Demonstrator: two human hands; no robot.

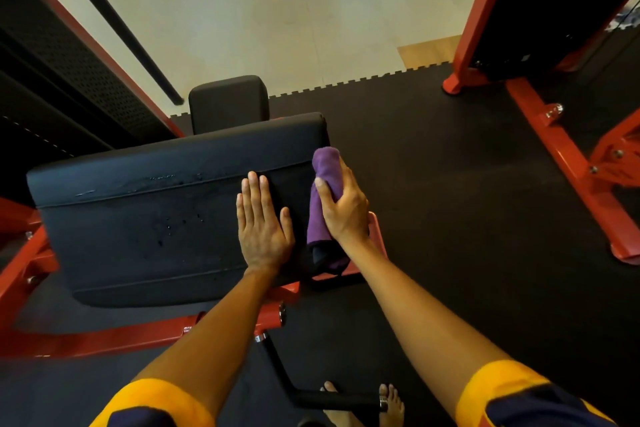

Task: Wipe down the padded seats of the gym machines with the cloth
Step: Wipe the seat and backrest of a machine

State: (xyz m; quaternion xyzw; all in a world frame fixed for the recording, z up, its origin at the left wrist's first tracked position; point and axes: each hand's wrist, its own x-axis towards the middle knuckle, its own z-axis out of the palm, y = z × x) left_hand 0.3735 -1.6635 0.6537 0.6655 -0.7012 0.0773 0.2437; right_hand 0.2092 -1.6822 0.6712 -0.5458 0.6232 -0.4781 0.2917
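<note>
plainly, the left hand [264,229] lies flat, fingers straight, on the padded seat [138,218], likely to steady it, while the right hand [343,208] grips the rolled purple cloth [323,163] against its right edge.

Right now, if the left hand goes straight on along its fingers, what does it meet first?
Left hand lies flat on the seat pad. Straight ahead it would likely meet the seam just beyond it first, then the pad's upper section, though depth is unclear.
</note>
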